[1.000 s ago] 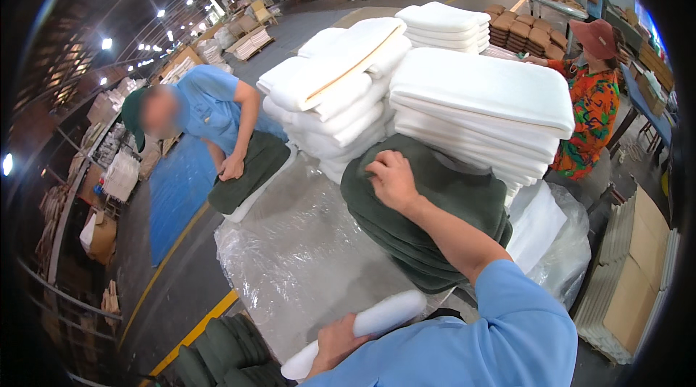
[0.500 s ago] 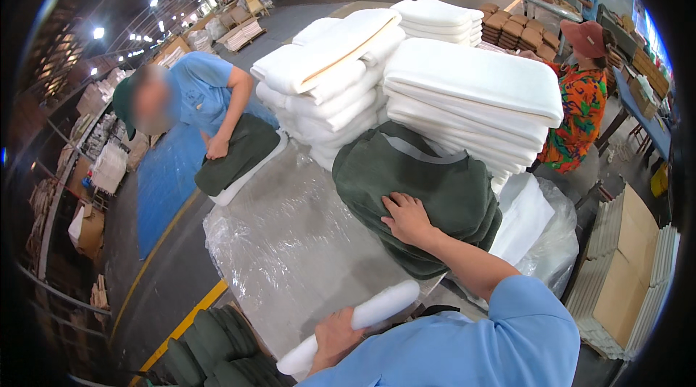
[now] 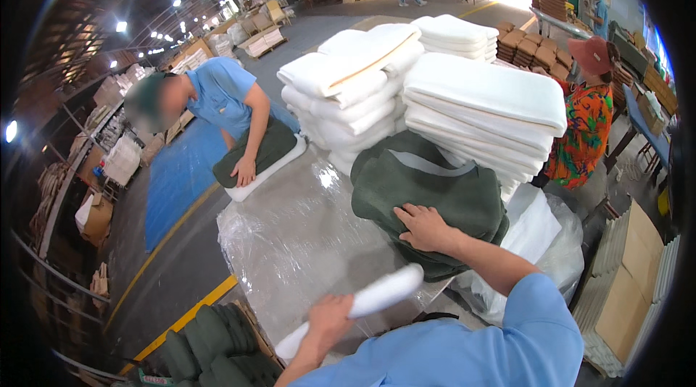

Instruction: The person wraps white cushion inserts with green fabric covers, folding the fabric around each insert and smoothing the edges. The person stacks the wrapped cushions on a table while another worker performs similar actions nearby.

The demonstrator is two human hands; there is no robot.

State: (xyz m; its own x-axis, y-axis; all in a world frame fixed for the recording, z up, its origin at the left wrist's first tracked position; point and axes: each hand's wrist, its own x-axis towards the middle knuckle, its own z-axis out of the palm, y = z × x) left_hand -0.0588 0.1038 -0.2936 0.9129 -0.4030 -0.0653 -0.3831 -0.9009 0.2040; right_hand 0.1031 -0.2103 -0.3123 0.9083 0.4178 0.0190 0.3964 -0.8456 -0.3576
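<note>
My left hand (image 3: 330, 318) grips a thick white pad (image 3: 391, 289), seen nearly edge-on, close to my body at the near table edge. My right hand (image 3: 423, 227) rests flat with fingers spread on a pile of dark green fabric covers (image 3: 442, 198). A grey band shows along an opening in the top cover. Across the table (image 3: 290, 224), wrapped in clear plastic, a co-worker in a blue shirt (image 3: 225, 86) has a hand on another dark green cover (image 3: 264, 148), with a white pad partly in it.
Tall stacks of folded white pads (image 3: 486, 97) stand behind the green pile. Rolled green pieces (image 3: 217, 343) lie below left. Clear plastic (image 3: 565, 242) and stacked cardboard (image 3: 623, 278) are at right. A person in a red hat (image 3: 591, 57) stands beyond the stacks.
My left hand has lifted the white pad slightly and tilted it. The co-worker's hand has shifted along the green cover. The whole view has shifted a little; my right hand stays on the pile.
</note>
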